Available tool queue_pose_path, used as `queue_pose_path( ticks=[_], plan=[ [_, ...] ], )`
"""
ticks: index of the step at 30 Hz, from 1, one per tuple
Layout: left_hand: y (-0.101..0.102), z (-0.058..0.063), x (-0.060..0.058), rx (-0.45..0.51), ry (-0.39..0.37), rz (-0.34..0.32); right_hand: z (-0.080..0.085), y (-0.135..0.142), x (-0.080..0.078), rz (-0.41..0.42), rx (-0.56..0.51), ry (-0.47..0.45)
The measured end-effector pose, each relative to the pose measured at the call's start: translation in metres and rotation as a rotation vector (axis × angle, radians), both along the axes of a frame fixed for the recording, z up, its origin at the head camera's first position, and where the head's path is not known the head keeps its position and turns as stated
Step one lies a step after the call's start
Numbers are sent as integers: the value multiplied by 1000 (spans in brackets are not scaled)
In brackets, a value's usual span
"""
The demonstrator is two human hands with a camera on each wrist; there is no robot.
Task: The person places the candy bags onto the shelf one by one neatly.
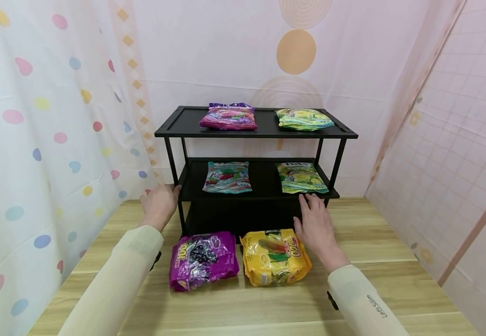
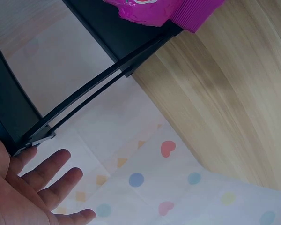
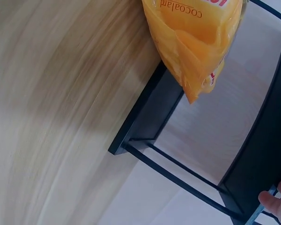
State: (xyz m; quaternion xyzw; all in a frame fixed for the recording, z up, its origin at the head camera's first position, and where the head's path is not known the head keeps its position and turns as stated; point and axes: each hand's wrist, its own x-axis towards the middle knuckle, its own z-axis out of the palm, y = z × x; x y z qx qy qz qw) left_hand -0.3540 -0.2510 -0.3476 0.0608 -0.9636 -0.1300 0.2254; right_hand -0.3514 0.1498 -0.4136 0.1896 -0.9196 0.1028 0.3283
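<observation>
A black tiered rack (image 1: pixel 264 181) holds bags of candy. My left hand (image 1: pixel 160 205) touches its left front post at middle-shelf height; the left wrist view shows the fingers spread and fairly straight. At the front right of the middle shelf, my right hand (image 1: pixel 316 226) has its fingertips on the edge, just below a yellow-green candy bag (image 1: pixel 302 178). A teal candy bag (image 1: pixel 228 178) lies on that shelf's left side. In front of the rack rest a purple candy bag (image 1: pixel 204 260) and a yellow candy bag (image 1: pixel 274 257), neither held.
The top shelf carries a pink-purple candy bag (image 1: pixel 228 117) and another yellow-green bag (image 1: pixel 305 120). The rack stands at the back of a wooden table (image 1: pixel 234 310). Patterned curtains (image 1: pixel 58 116) hang behind and at both sides.
</observation>
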Motion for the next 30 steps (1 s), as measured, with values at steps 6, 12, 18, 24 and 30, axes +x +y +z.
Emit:
queue_pose_path(
  ticks=[6, 12, 18, 24, 30],
  plan=[
    [0, 1, -1, 9, -11, 2, -1, 0, 1, 9, -19, 9],
    [0, 1, -1, 27, -10, 3, -5, -2, 5, 17, -52, 8],
    [1, 2, 0, 27, -12, 0, -12, -4, 10, 11, -96, -23],
    [1, 2, 0, 18, -13, 3, -21, -6, 14, 40, -134, -98],
    [2, 1, 0, 15, -4, 0, -24, -15, 20, 70, -108, -245]
  ],
)
